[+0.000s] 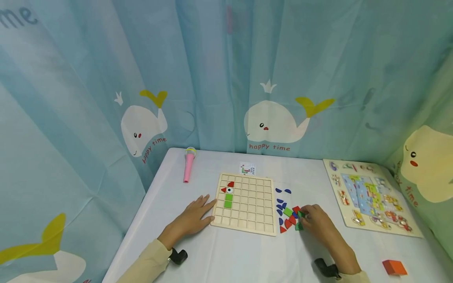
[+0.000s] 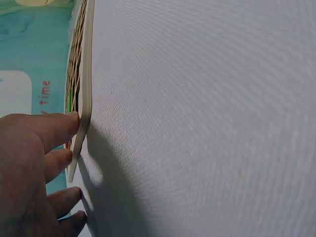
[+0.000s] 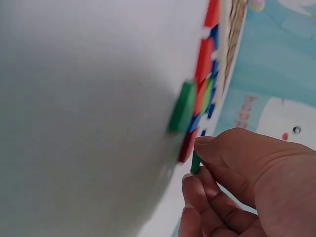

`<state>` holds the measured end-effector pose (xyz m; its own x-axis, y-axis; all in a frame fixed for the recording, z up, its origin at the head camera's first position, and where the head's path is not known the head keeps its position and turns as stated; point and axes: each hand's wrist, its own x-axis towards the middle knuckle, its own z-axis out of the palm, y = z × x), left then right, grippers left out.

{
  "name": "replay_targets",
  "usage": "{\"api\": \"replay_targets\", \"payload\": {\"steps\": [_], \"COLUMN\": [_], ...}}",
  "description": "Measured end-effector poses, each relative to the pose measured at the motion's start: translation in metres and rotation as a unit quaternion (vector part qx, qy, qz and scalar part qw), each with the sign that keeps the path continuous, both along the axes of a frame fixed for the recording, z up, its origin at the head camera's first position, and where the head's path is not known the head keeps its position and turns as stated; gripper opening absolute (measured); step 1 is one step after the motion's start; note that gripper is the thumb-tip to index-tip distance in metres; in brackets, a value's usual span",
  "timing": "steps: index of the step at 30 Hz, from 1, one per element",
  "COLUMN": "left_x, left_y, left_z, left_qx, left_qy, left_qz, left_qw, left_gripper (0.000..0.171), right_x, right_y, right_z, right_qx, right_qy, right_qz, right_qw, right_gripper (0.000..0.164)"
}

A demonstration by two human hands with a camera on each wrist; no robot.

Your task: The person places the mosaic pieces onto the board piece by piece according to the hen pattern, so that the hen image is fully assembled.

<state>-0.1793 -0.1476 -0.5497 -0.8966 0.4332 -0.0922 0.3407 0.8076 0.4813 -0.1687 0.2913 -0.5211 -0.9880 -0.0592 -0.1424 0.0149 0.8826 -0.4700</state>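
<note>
A wooden grid board [image 1: 253, 203] lies on the table with a few tiles in its left part: red pieces [image 1: 231, 184], a round eye tile [image 1: 230, 190] and two light-green squares [image 1: 228, 204]. My left hand [image 1: 191, 217] rests at the board's left edge, fingers spread, thumb and index finger against the rim. To the right of the board, my right hand [image 1: 318, 224] pinches a small dark-green piece [image 3: 196, 162] between thumb and fingers. Just under it spreads a loose group of blue, red and green pieces, with another dark-green piece [image 3: 182, 107] near the fingertips.
A small picture card [image 1: 247, 168] lies behind the board. At the back left is a pink toy microphone [image 1: 189, 165]. A picture puzzle board [image 1: 348, 210] lies on the right, and an orange block [image 1: 394, 267] sits at the front right. Blue half-round pieces [image 1: 288, 191] lie beside the grid board.
</note>
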Motion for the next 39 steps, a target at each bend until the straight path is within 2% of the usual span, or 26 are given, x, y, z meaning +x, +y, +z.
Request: {"api": "replay_targets", "payload": {"steps": [6, 10, 15, 23, 29, 34, 39], "left_x": [0.000, 0.000, 0.000, -0.001, -0.003, -0.002, -0.002], "left_y": [0.000, -0.001, -0.001, -0.002, -0.003, -0.002, -0.003], "left_z": [0.001, 0.002, 0.002, 0.001, 0.000, 0.000, 0.002], "left_qx": [0.000, 0.000, 0.004, -0.003, 0.000, 0.002, 0.001], "left_qy": [-0.002, -0.002, -0.001, 0.000, 0.000, -0.001, 0.000], "left_qz": [-0.002, -0.004, -0.007, -0.006, -0.011, -0.013, -0.011], "left_qw": [1.0000, 1.0000, 1.0000, 1.0000, 0.9999, 0.9999, 0.9999], "left_gripper": [0.061, 0.061, 0.061, 0.061, 0.060, 0.060, 0.060], "right_x": [0.000, -0.002, -0.003, -0.010, -0.013, -0.012, -0.012], "right_y": [-0.035, -0.071, -0.120, -0.181, -0.202, -0.207, -0.208], "right_z": [0.005, 0.003, -0.003, -0.005, -0.011, -0.016, -0.014], "right_qx": [-0.026, -0.050, -0.063, -0.075, -0.054, -0.026, -0.017], "right_qy": [0.053, 0.062, 0.076, 0.139, 0.150, 0.181, 0.198], "right_qz": [0.037, 0.052, 0.099, 0.185, 0.225, 0.234, 0.234], "right_qw": [0.998, 0.996, 0.990, 0.970, 0.961, 0.955, 0.952], "right_gripper": [0.028, 0.024, 0.021, 0.020, 0.020, 0.019, 0.017]}}
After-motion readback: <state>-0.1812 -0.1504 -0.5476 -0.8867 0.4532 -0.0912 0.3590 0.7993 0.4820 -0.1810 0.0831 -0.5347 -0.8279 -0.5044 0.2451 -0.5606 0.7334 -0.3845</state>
